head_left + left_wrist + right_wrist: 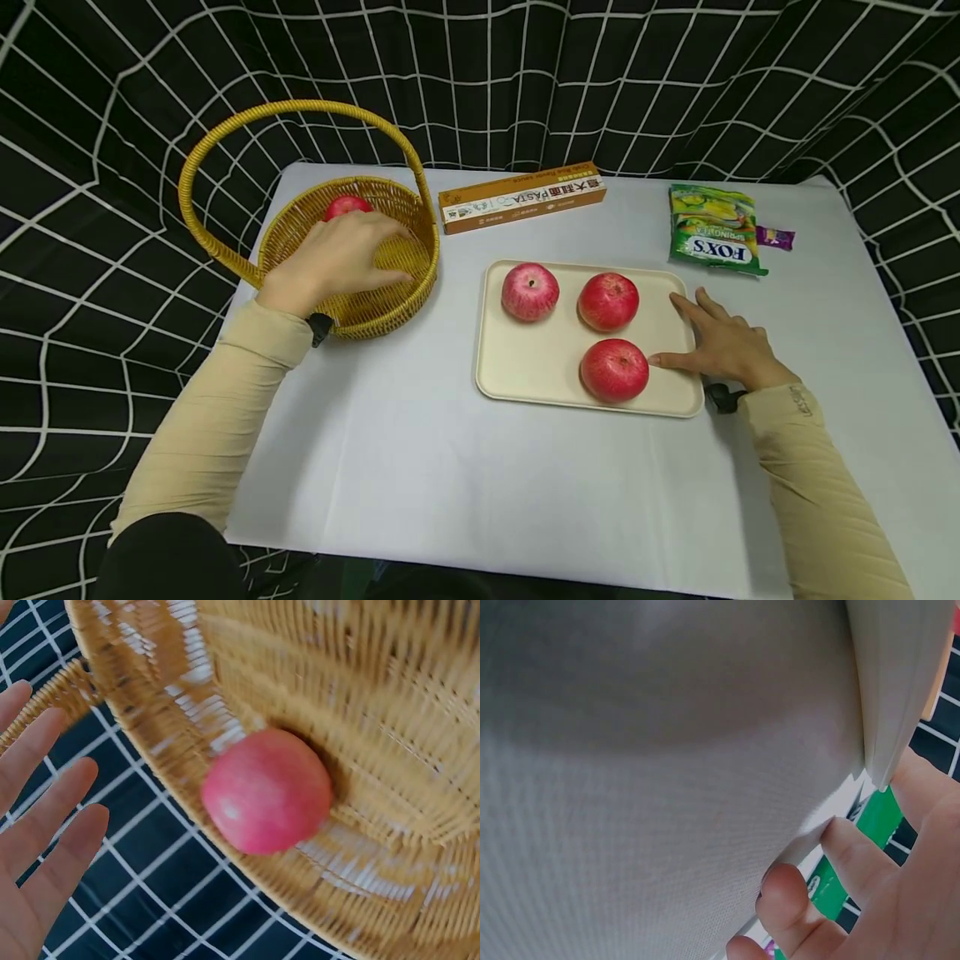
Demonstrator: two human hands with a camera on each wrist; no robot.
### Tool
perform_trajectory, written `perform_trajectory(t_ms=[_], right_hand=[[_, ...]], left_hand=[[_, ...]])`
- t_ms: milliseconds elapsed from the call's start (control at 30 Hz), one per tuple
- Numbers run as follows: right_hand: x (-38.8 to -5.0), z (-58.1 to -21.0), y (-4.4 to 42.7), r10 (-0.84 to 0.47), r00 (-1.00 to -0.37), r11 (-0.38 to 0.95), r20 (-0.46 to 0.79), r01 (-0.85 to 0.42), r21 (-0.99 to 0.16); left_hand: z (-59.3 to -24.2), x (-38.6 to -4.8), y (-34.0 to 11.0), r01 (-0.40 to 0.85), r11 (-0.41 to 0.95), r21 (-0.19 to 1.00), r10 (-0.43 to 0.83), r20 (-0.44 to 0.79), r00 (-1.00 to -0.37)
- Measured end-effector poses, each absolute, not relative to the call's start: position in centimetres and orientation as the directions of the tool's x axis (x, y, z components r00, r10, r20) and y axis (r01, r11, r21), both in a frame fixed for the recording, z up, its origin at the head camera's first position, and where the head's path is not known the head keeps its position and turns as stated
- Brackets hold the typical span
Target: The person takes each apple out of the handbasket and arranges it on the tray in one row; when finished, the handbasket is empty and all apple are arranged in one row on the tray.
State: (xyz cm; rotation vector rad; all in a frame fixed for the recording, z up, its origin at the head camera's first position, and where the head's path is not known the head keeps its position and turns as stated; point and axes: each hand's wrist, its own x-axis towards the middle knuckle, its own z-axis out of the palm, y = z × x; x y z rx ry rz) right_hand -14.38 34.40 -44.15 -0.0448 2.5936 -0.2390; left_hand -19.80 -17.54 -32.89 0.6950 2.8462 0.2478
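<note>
My left hand (337,257) is over the yellow wicker basket (429,279), fingers spread and holding nothing. Inside lies a red apple (266,791), apart from the fingers in the left wrist view. On the cream tray (547,358) sit three more: a striped apple (531,292) at the left, a red apple (608,302) behind and a red apple (615,371) in front. At the tray's right end, my right hand (727,346) has its fingers extended. Its thumb reaches over the tray close to the front apple; whether they touch, I cannot tell.
Behind the tray lies a brown pasta box (523,198). A green FOX'S candy bag (714,229) and a small purple packet (776,238) are at the back right. The basket's tall handle (300,107) arches above it. Black grid cloth surrounds the white table (420,467).
</note>
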Motion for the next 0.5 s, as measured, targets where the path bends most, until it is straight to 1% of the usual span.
perform_trajectory(t_ms=[300,500], right_hand=[[-14.2,-44.3,34.5,-0.074,-0.863,0.984,-0.499,0.018,-0.177],[-14.3,-44.3,34.4,-0.074,-0.864,0.981,-0.498,0.027,-0.192]], left_hand=[[-33.3,-22.2,-19.7,0.385,0.912,0.143,0.406,-0.175,-0.897],[-33.3,-23.7,-20.5,0.367,0.927,0.072,0.373,-0.248,-0.894]])
